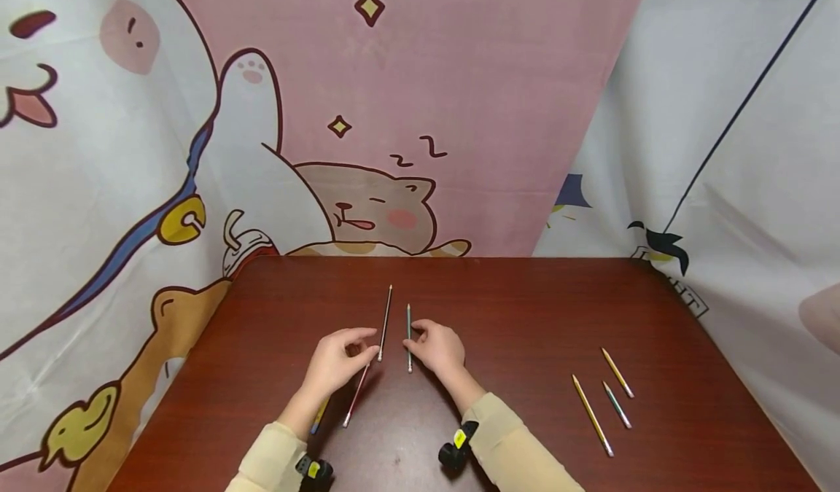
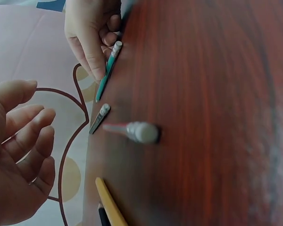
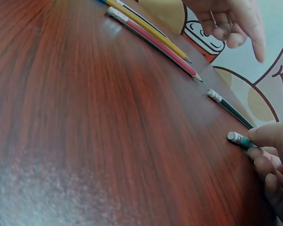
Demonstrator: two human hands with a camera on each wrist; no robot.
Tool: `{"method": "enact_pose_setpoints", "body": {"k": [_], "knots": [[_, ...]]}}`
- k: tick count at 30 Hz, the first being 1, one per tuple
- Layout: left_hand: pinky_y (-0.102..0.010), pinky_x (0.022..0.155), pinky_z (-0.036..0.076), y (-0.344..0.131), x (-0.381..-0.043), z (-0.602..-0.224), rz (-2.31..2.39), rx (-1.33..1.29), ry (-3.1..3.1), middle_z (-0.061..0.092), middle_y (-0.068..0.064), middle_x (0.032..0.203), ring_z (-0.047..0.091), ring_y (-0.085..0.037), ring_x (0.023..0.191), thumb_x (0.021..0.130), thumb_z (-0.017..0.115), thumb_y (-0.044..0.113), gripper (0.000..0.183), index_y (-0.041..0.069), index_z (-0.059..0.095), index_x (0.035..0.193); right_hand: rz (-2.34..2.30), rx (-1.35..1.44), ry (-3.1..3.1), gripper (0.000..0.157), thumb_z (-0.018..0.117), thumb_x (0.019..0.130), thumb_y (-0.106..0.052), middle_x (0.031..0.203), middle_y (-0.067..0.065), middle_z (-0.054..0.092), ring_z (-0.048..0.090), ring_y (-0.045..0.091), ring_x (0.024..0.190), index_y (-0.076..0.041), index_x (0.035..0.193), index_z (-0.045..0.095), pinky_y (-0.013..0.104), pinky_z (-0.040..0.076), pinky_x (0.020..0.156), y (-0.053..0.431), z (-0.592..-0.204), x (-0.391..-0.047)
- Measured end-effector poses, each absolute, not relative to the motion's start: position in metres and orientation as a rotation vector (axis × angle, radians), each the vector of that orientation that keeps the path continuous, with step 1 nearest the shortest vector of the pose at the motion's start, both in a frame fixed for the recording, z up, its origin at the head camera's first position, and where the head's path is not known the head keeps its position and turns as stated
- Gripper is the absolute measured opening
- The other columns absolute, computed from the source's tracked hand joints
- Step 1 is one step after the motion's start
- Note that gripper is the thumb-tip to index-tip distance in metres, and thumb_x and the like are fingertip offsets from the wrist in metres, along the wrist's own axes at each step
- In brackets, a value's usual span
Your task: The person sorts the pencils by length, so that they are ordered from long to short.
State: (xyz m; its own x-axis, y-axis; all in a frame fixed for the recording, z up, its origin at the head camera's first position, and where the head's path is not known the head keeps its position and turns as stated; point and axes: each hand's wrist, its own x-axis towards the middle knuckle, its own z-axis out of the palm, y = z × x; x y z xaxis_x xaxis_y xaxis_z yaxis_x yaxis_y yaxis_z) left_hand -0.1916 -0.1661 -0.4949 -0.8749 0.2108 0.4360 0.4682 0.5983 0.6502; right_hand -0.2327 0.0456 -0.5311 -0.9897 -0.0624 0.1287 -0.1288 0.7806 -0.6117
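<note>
Head view: right hand (image 1: 438,347) is pinching the green pencil (image 1: 410,330) on the worktop (image 1: 518,317), apparently positioning it near the dark pencil (image 1: 386,322); left hand (image 1: 335,359) is hovering, grip apart; next move is probably requiring release.

We look into a curtained indoor spot, room type unclear: a glossy reddish-brown wood-grain table (image 1: 512,332) at six o'clock, pink-and-white cartoon-animal cloth (image 1: 499,113) hanging at twelve.

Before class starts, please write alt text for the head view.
A person's right hand pinches a teal pencil at a brown table, the left hand open beside a dark pencil. Three pencils lie farther right.
</note>
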Motion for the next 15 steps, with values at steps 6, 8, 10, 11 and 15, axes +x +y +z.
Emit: {"method": "enact_pose_setpoints", "body": {"k": [6,8,10,11,15], "knots": [[-0.028,0.063,0.050,-0.177,-0.186,-0.493,-1.144,-0.516,-2.527,0.062,0.012,0.074,0.058,-0.010,0.067,0.079,0.082,0.009,0.028,0.009,0.076,0.106,0.984,0.138,-2.859,0.034,0.080,0.081,-0.038,0.071,-0.014,0.064,0.060,0.007,0.065,-0.021,0.111,0.075,0.030,0.044,0.054,0.042,-0.534,-0.236],[-0.030,0.063,0.051,-0.181,-0.185,-0.492,-1.138,-0.492,-2.520,0.062,0.012,0.074,0.059,-0.010,0.067,0.078,0.083,0.009,0.028,0.009,0.076,0.105,0.984,0.131,-2.863,0.034,0.079,0.082,-0.038,0.072,-0.015,0.065,0.060,0.006,0.066,-0.022,0.111,0.075,0.030,0.044,0.054,0.041,-0.534,-0.237],[-0.032,0.063,0.052,-0.185,-0.185,-0.492,-1.138,-0.463,-2.515,0.062,0.013,0.074,0.058,-0.008,0.067,0.078,0.083,0.010,0.028,0.009,0.076,0.105,0.984,0.128,-2.864,0.034,0.079,0.082,-0.038,0.073,-0.014,0.065,0.061,0.006,0.066,-0.022,0.112,0.075,0.030,0.045,0.054,0.040,-0.534,-0.238],[-0.032,0.063,0.052,-0.188,-0.184,-0.492,-1.138,-0.449,-2.514,0.062,0.013,0.074,0.058,-0.007,0.067,0.078,0.083,0.010,0.028,0.010,0.076,0.106,0.982,0.128,-2.865,0.034,0.079,0.082,-0.038,0.073,-0.014,0.066,0.061,0.006,0.067,-0.021,0.112,0.075,0.030,0.045,0.054,0.039,-0.534,-0.238],[-0.032,0.062,0.052,-0.194,-0.183,-0.492,-1.168,-0.409,-2.511,0.063,0.012,0.075,0.058,-0.007,0.067,0.079,0.083,0.010,0.029,0.009,0.076,0.106,0.988,0.117,-2.864,0.035,0.078,0.083,-0.038,0.074,-0.013,0.067,0.062,0.007,0.068,-0.021,0.113,0.074,0.030,0.045,0.055,0.038,-0.534,-0.240]]}}
